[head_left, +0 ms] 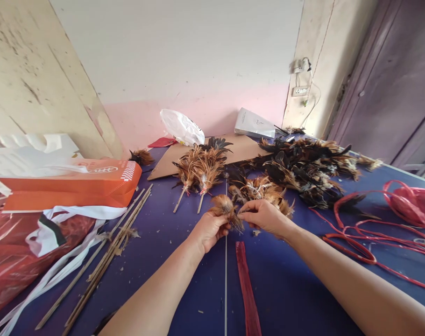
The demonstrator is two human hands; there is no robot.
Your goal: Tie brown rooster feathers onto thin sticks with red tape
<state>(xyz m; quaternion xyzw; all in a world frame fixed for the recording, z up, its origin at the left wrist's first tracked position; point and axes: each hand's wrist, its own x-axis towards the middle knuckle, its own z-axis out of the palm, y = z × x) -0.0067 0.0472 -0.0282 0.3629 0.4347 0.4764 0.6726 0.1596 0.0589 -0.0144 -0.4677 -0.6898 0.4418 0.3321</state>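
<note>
My left hand [209, 229] is closed around a small bunch of brown feathers [225, 206] over the blue table [170, 261]. My right hand [263, 215] pinches the same bunch from the right side, fingers pressed together. Just beyond the hands lies a loose heap of brown and black feathers [303, 170]. Two small finished feather dusters on sticks [197, 171] lie behind the bunch. A flat red strip [246, 289] lies on the table between my forearms.
Several thin wooden sticks [107, 256] lie at the left. An orange paper bag [72, 186] and red and white plastic bags [26, 252] fill the left edge. Red plastic string [380, 233] coils at the right. Cardboard [240, 149] and a white bag [181, 127] sit by the wall.
</note>
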